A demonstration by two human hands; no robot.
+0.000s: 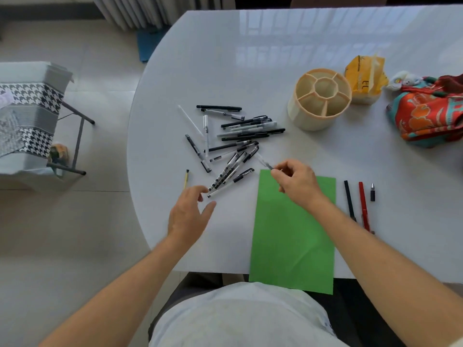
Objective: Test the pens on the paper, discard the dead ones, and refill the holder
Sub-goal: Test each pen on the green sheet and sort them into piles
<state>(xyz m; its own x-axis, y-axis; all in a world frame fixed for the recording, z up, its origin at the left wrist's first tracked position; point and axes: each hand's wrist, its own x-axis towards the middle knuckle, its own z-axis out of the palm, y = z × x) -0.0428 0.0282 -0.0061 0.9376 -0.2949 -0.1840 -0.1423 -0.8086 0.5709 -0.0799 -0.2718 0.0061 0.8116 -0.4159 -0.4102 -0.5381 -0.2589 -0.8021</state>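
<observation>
**Pens: testing barely begun, holder not yet refilled**

Pens [233, 139] make up most of what I see: a loose heap of black and clear-barrelled ones on the white table [225, 71], up and left of the green paper [293, 234]. I count well over 10 there, none sorted that I can tell. My right hand [298, 184] pinches a clear pen [264, 162] by its lower end, just above the paper's top left corner; the rest of that pen points back toward the heap. My left hand [190, 211] hovers with fingers loosely spread, gripping nothing, just beside the nearest pens in the pile.

The paper shows no marks I can make out. To its right lie a dark pen [350, 200], a red pen [363, 206] and a short black piece [373, 192]; I judge these already handled, but whether passed or dead I cannot tell. The cream holder [319, 96] stands empty near the heap. So nearly all the testing, the discarding and the refill remain.
</observation>
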